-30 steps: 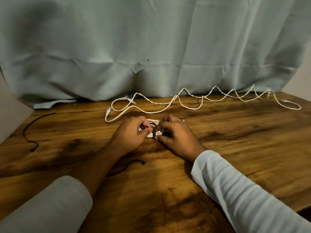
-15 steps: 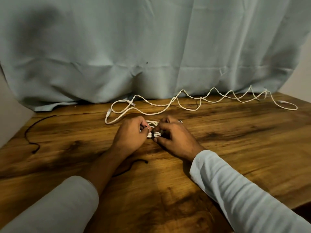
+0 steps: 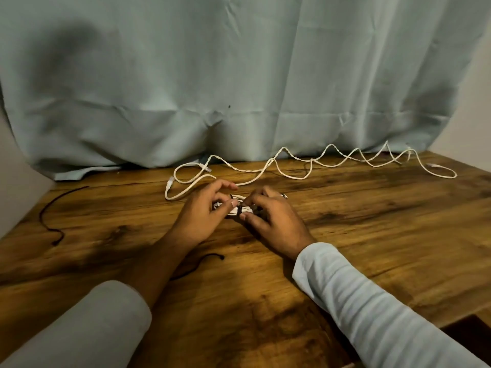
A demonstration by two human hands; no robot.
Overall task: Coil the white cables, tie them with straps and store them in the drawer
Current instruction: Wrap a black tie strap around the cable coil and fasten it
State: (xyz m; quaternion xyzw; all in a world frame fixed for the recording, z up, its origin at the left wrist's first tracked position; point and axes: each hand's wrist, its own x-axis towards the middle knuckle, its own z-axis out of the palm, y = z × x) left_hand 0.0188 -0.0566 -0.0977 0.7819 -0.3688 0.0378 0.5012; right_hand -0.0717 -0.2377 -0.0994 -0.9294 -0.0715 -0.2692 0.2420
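Coil of white cable sits on the counter mid-frame, btwn my hands, w/ a black strap going round it. Left hand pinches the coil w/ thumb & curled fingers, one finger lifted. Right hand has fingers curled in, pinching the strap at the bundle. Most of the coil is hidden under my fingers, so can't tell if the strap is fastened.

Risks, imo: if either pinch slackens before the strap is closed, the loops prob spring apart & need rewinding. Strap is thin & dark on dark wood, so an end is easy to fumble. Second cable lies loose just behind my hands. Its near end curls close to the left one, so lifting the bundle could snag it.

Room: lots of bare wood to the right & toward me. Curtain closes off the back, right behind the loose cable. Counter edge drops off at left & at the near right corner. Spare strap lies by my left forearm, another far left near the edge. Drawer not in view.
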